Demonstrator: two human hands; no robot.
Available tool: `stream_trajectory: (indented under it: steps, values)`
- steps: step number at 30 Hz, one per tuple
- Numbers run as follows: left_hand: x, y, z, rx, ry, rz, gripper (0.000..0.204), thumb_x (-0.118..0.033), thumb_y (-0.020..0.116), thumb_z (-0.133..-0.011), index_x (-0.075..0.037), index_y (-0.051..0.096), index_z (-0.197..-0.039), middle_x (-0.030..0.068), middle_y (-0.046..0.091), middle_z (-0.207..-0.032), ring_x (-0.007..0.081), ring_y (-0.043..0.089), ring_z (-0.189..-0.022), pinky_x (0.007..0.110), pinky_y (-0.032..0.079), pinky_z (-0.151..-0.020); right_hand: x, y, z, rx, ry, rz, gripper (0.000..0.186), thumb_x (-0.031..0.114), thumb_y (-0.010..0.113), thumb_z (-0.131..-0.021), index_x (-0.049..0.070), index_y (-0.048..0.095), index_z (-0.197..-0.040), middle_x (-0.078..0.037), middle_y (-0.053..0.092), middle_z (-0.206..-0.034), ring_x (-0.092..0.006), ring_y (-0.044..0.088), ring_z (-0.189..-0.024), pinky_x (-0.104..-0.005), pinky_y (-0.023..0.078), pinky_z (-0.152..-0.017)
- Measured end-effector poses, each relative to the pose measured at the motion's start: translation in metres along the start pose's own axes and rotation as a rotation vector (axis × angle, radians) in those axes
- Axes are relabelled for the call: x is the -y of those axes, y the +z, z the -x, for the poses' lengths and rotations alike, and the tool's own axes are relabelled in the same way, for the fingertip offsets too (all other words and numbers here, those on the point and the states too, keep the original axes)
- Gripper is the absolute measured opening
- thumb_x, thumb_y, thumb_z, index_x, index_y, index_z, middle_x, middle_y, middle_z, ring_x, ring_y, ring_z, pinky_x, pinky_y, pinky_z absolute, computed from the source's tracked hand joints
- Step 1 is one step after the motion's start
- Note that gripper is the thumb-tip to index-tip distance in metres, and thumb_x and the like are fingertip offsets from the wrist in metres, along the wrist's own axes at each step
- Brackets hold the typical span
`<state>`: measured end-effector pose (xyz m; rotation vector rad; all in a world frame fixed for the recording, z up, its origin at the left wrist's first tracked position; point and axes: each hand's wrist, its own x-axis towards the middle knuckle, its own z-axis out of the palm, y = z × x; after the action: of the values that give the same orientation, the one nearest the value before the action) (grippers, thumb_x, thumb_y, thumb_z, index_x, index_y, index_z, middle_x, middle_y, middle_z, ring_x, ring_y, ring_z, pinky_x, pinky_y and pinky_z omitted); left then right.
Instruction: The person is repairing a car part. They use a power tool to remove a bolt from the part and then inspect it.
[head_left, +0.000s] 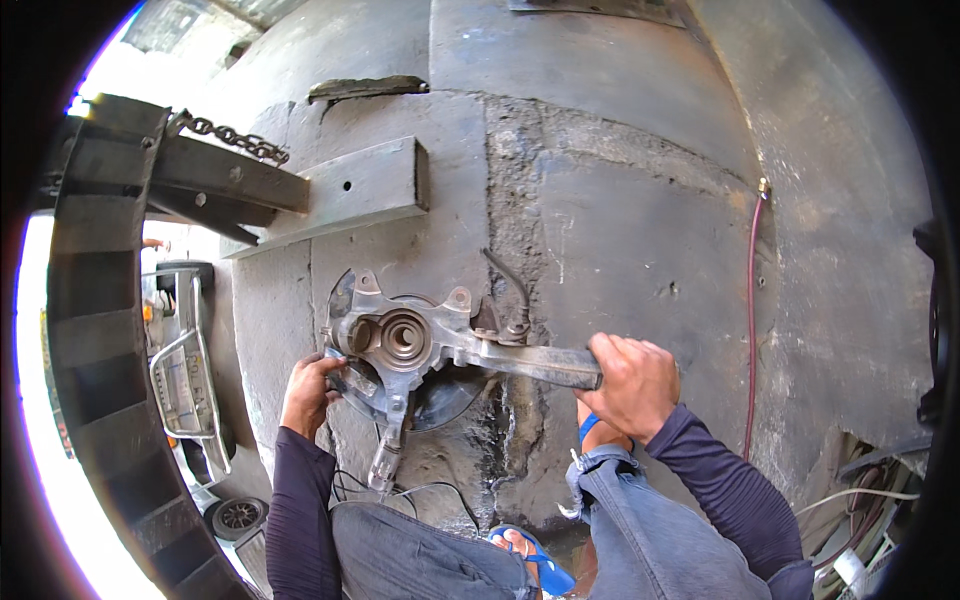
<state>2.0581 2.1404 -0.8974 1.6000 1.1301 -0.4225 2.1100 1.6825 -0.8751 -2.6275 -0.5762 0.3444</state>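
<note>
Metal knuckle [446, 342], one, between two hands [312, 394] [637, 383]

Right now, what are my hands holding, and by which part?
A metal car part: right hand on its long arm's end, left hand on its left edge.

I am wearing finely ribbed, dark purple sleeves [735, 490], faded blue jeans [655, 520] fraying at one hem, and blue sandals [556, 577].

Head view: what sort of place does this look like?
Probably a vehicle repair workshop: a steering knuckle is being handled above a stained, cracked concrete floor, a red hose lies at right, and a vehicle stands at left.
</note>
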Motion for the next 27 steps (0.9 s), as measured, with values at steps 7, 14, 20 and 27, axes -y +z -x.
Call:
stream_trajectory:
  steps: [7, 14, 20, 27]
  values:
    - [0.005, -0.003, 0.005, -0.009, 0.041, -0.158, 0.031, -0.021, 0.070, -0.093, 0.004, 0.066, -0.112, 0.0077, 0.069, -0.097, 0.0169, 0.066, -0.081, 0.031, 0.054, -0.070, 0.014, -0.002, 0.008, 0.048, -0.022, -0.072, 0.044, 0.030, 0.085, -0.070, 0.008, 0.055, -0.095, -0.009, 0.065, -0.085, -0.0299, 0.068, -0.081, -0.0415, 0.053, -0.073]
    - [-0.002, -0.001, 0.007, -0.152, 0.211, -0.583, 0.044, -0.028, 0.071, -0.094, 0.006, 0.066, -0.123, 0.0125, 0.073, -0.098, 0.0168, 0.068, -0.080, 0.029, 0.054, -0.070, 0.023, -0.036, -0.004, 0.354, -0.066, -0.290, 0.043, 0.031, 0.079, -0.081, 0.003, 0.052, -0.098, -0.017, 0.064, -0.085, -0.0394, 0.067, -0.082, -0.0499, 0.053, -0.071]
    - [-0.027, 0.017, 0.038, -0.306, 0.464, -0.698, 0.046, -0.025, 0.070, -0.095, 0.005, 0.064, -0.129, 0.0214, 0.072, -0.116, 0.0265, 0.070, -0.106, 0.037, 0.053, -0.094, 0.034, -0.044, -0.009, 0.339, -0.157, -0.369, 0.042, 0.026, 0.078, -0.084, 0.000, 0.050, -0.101, -0.019, 0.063, -0.085, -0.0425, 0.066, -0.081, -0.0492, 0.053, -0.070]
    - [-0.074, 0.091, 0.086, 0.078, 0.715, -0.401, 0.033, -0.018, 0.064, -0.102, 0.004, 0.066, -0.127, 0.0117, 0.072, -0.117, 0.0156, 0.066, -0.109, 0.030, 0.051, -0.096, 0.018, -0.050, -0.010, 0.478, -0.177, -0.523, 0.048, 0.019, 0.077, -0.083, -0.005, 0.053, -0.116, -0.021, 0.063, -0.101, -0.0402, 0.063, -0.099, -0.0468, 0.050, -0.085]
